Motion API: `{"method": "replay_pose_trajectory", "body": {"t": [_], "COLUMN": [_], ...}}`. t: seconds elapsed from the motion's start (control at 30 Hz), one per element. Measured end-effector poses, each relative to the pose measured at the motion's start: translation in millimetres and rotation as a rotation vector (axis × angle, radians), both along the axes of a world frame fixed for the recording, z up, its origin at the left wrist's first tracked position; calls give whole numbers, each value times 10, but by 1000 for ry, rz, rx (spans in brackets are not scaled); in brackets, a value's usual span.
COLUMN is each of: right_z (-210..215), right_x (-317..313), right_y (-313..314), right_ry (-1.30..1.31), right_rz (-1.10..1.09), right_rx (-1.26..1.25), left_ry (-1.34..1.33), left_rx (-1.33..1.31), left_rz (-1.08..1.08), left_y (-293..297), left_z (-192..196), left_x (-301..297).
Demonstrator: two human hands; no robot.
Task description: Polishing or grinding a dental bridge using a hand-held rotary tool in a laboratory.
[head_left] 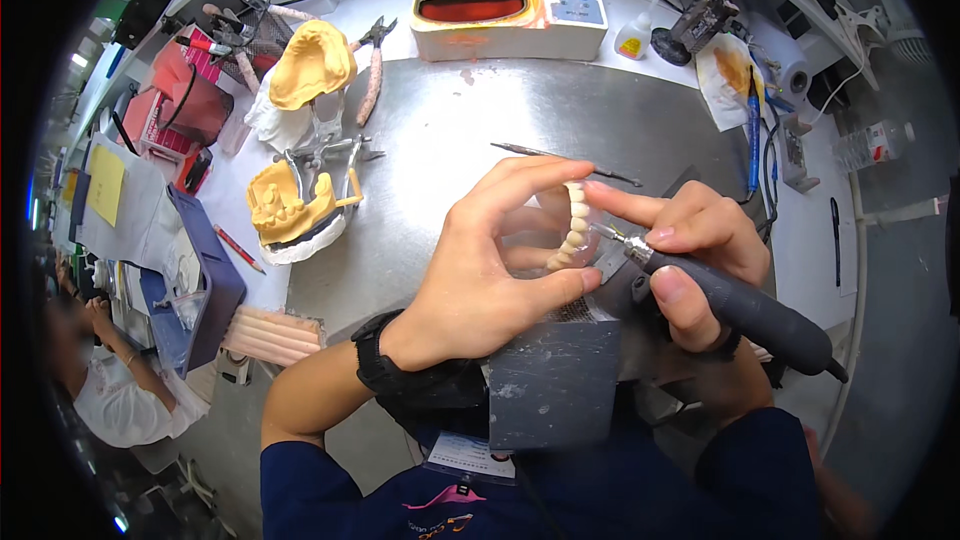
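Note:
My left hand point(465, 260) grips a denture point(577, 222) with a row of ivory teeth and a see-through base, fingers above and thumb below. In my right hand point(712, 230) is a dark grey rotary handpiece point(765, 315). Its metal nose points at the teeth, and its fine tip looks very near or against them; contact is hard to tell. My right index finger reaches to the denture's upper end. Beyond my hands, a thin metal carver point(520, 149) lies on the steel bench top point(440, 120). My left palm and fingers hide part of the base.
An open articulator point(328, 140) with yellow plaster models point(313, 62) stands at left beside pliers point(371, 75). A wax heater point(470, 43) sits at the back, a small dropper bottle point(633, 37) to its right. A blue tray point(205, 275) and another person point(130, 390) are at far left.

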State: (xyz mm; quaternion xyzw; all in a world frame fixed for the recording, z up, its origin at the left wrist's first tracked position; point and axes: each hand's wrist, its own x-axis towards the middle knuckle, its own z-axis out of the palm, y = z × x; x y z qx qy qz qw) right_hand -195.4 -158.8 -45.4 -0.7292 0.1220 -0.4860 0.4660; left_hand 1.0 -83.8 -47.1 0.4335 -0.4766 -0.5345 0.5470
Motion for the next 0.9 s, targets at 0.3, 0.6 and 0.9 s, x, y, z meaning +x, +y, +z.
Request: {"method": "replay_pose_trajectory", "body": {"t": [0.3,0.6,0.9], "right_z": [25,38,36], "right_x": [-13,-50,-31], "right_y": [4,2,8], "right_ry": [49,114,75], "right_rz": [-33,-39,-58], "right_rx": [-25,-35,-18], "left_ry": [-28,-33,-44], "left_rx": [0,13,47], "left_rz": [16,23,-23], "left_y": [-8,3,0], "left_z": [4,25,30], "left_x": [-13,-29,-1]}}
